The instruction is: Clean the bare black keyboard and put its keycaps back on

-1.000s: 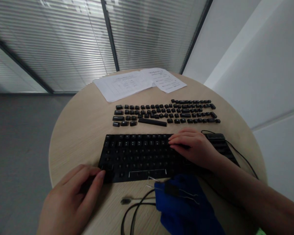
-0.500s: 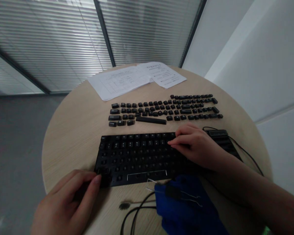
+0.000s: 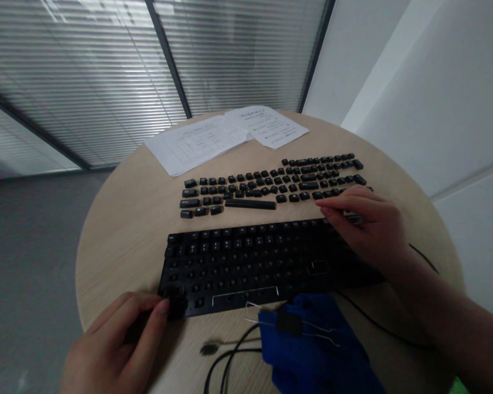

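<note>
The keyboard (image 3: 230, 268), with many keys off, lies flat on the desk (image 3: 110, 241). Expect a stiff, fairly light body; hold by its side edges, clear of the exposed key stems, probably fragile. The left hand (image 3: 117, 336) is curled, thumb and fingers nearly together at the near left corner; a firm grip cannot be confirmed. The right hand (image 3: 370, 227) has its fingertips closed near the loose keys (image 3: 309, 186); any held part cannot be seen. These keys should be light, hard and slippery: pinch opposite sides.
</note>
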### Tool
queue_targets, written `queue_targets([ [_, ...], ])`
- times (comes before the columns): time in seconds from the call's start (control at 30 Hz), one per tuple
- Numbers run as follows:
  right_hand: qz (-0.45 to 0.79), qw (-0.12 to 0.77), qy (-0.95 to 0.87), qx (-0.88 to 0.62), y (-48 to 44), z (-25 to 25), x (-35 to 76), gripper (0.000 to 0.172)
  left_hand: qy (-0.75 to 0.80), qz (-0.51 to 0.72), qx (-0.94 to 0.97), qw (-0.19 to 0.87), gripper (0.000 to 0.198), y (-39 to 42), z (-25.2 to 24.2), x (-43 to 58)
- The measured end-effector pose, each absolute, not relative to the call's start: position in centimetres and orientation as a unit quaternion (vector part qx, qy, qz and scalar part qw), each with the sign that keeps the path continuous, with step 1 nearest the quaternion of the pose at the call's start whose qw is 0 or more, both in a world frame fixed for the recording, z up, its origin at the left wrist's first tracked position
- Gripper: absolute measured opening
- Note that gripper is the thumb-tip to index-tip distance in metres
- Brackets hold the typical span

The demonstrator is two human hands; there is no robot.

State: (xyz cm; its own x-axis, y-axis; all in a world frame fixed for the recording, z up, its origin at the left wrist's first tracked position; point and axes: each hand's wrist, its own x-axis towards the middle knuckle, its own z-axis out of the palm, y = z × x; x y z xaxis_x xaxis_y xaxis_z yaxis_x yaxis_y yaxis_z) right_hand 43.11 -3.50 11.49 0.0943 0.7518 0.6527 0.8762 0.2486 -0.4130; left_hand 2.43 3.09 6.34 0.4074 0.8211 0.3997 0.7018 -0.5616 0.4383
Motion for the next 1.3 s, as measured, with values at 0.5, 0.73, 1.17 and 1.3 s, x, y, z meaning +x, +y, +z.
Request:
queue_targets([
  [0.5,0.003,0.373,-0.744,-0.554,-2.5,9.5,41.1,0.011,0.455,0.28,0.837,0.117,0.019,2.9,6.7,2.1],
  [0.73,-0.001,0.346,-0.758,-0.553,-2.2,9.1,40.8,0.012,0.456,0.275,0.837,0.126,0.018,3.1,6.8,2.2],
  [1.17,0.003,0.29,-0.772,-0.566,-2.1,8.7,40.3,0.01,0.455,0.276,0.837,0.126,0.019,2.8,6.5,2.0],
  [1.3,-0.006,0.271,-0.773,-0.573,-1.9,8.8,40.0,0.009,0.457,0.273,0.837,0.125,0.018,2.8,6.7,2.2],
])
